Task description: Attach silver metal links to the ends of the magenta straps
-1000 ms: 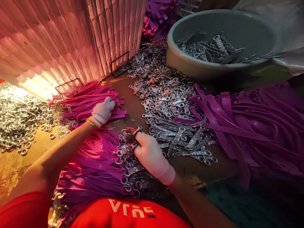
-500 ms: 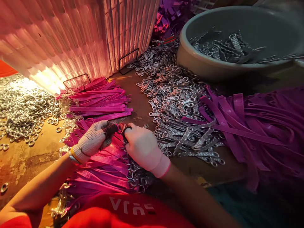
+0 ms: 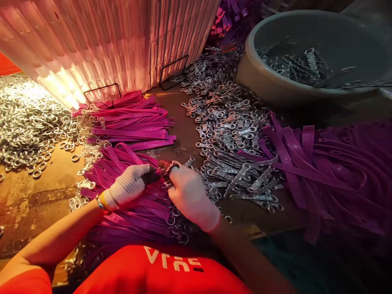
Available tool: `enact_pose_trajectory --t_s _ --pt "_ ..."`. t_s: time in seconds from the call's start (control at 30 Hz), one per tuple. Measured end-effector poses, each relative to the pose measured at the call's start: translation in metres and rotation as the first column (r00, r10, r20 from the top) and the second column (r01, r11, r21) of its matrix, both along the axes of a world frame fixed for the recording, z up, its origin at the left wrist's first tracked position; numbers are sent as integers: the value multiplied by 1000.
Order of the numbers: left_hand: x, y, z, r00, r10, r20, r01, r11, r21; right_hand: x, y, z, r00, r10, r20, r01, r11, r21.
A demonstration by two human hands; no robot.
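A purple strap (image 3: 158, 173) is positioned in the narrow gap between my hands; only a small section shows at the fingertips. The fingers (image 3: 150, 177) of my left hand (image 3: 125, 188) are pressed together, pinching this strap. The fingers of my right hand (image 3: 192, 197) are curled closed just beside it; I cannot tell what they enclose. Beneath both hands, a row of ringed straps (image 3: 131, 134) covers the tabletop (image 3: 36, 204). Loose rings (image 3: 27, 126) lie left; metal links (image 3: 229, 130), more straps (image 3: 330, 175) and a grey basin (image 3: 254, 69) occupy the right.
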State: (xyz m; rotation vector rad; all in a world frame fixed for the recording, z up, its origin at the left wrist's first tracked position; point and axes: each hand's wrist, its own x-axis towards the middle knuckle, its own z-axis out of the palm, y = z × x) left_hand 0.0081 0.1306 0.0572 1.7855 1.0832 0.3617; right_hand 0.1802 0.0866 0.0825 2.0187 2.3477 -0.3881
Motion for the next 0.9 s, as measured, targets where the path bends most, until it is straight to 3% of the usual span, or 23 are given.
enact_pose_trajectory --t_s 0.1,0.2,0.33,0.57,0.77,0.9 --pt "-3 -3 7 991 93 99 -74 981 -179 1 -1 12 998 57 18 -56 997 -60" --pt "-4 -6 11 994 93 59 -88 993 -81 0 -1 18 997 55 52 -48 991 -121" --pt "-5 -9 6 998 67 -10 -66 995 80 -2 1 16 993 67 95 -63 997 -45" --pt "-4 -16 2 995 101 -1 -100 984 148 0 1 6 978 191 81 -186 980 -69" --pt "-8 -9 -1 1000 8 -27 -4 990 140 0 2 1 926 368 81 -365 930 -45" --pt "-17 9 -10 992 -128 -6 128 990 65 -2 -3 11 942 320 103 -311 946 -95"
